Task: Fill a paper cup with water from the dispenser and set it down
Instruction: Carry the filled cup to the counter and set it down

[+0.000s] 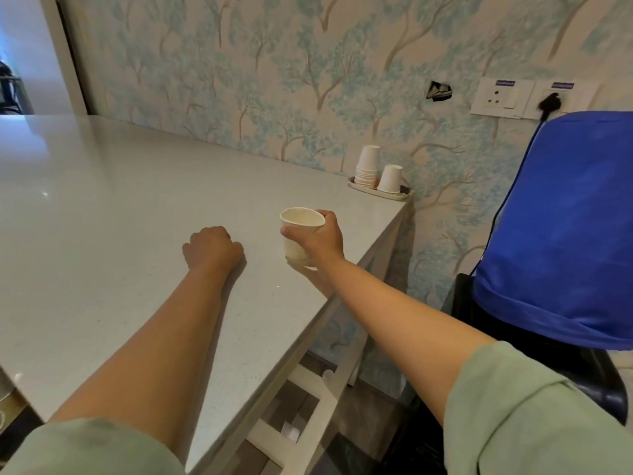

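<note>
A white paper cup point(297, 231) stands upright on the pale countertop point(102, 207), near its right edge. My right hand point(320, 240) wraps around the cup's side, with the thumb across the front. I cannot see whether the cup holds water. Left of the cup, my left hand point(212, 248) rests on the counter as a closed fist with nothing in it. The water dispenser point(561, 231) stands to the right of the counter, its bottle under a blue cloth cover.
A small tray point(404, 197) at the counter's far right corner holds a stack of upside-down paper cups point(367, 166) and a single upturned cup point(390, 179). Wall sockets point(500, 97) with a black plug point(549, 104) sit above the dispenser. Shelves lie below the counter edge.
</note>
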